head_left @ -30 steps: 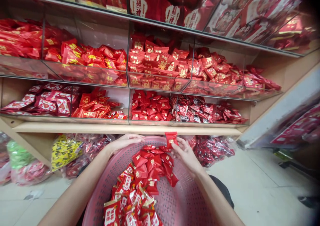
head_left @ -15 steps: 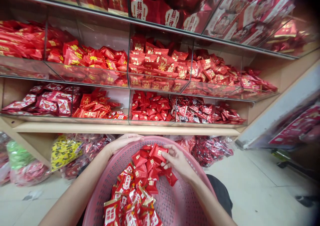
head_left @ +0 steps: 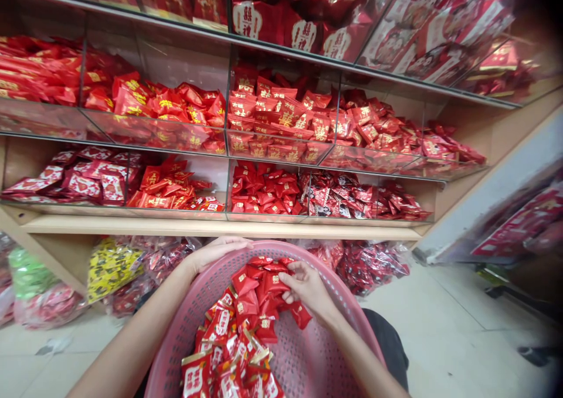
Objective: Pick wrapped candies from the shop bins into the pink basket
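A pink perforated plastic basket (head_left: 173, 322) holds a pile of small wrapped sweets. My left hand (head_left: 222, 250) is at its far left rim, fingers along the edge; the thumb is hidden. Inside the basket my right hand (head_left: 303, 286) has thumb and fingers closed at the right end of a small red packet (head_left: 273, 282) with a gold mark. Similar red packets (head_left: 247, 305) lie around it. Closer to me are red and gold packets with white labels (head_left: 197, 377).
Ahead stands a wooden shelf unit (head_left: 211, 226) with clear-fronted compartments of red packets (head_left: 266, 190). Underneath are plastic bags of sweets, including a yellow one (head_left: 113, 269) and a green one (head_left: 29, 272). Tiled floor (head_left: 444, 327) shows at the right.
My right hand has lowered slightly with the red packet, which now sits down among the others. My left hand stays at the rim.
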`<state>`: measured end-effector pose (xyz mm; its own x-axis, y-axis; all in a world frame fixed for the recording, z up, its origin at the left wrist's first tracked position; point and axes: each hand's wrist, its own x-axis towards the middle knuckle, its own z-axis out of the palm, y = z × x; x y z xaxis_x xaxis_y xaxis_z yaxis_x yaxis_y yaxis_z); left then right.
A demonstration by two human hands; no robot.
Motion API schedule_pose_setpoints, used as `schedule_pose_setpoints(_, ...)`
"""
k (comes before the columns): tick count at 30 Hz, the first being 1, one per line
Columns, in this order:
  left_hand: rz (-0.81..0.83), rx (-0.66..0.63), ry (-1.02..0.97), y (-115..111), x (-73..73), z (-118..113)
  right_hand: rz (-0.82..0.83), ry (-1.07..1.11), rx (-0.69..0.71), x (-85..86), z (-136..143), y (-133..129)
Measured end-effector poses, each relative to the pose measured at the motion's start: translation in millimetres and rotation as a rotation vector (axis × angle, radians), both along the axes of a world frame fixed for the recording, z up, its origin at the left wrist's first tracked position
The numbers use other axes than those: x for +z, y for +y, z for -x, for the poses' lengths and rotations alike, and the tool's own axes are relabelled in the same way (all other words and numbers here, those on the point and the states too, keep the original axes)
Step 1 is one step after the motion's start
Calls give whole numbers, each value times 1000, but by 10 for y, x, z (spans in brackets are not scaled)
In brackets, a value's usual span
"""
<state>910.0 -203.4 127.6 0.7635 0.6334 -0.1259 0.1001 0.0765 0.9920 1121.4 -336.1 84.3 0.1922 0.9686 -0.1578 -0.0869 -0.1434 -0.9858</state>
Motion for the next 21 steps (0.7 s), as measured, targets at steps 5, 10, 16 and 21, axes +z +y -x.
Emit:
schedule_pose_setpoints(5, 5, -5, -5, 7, -12, -3, 11, 25, -42, -6, 15, 8)
schedule_pose_setpoints(10, -15, -3, -6, 0, -15, 2, -30, -266, -22, -11, 1, -39)
schedule_pose_setpoints(16, -9, -6, -1, 3, -9, -1, -130, -385, 62, -38, 30, -96)
schedule_pose_setpoints(21, -18, -12, 0, 15, -15, -2, -142, -408, 33, -73, 61, -63)
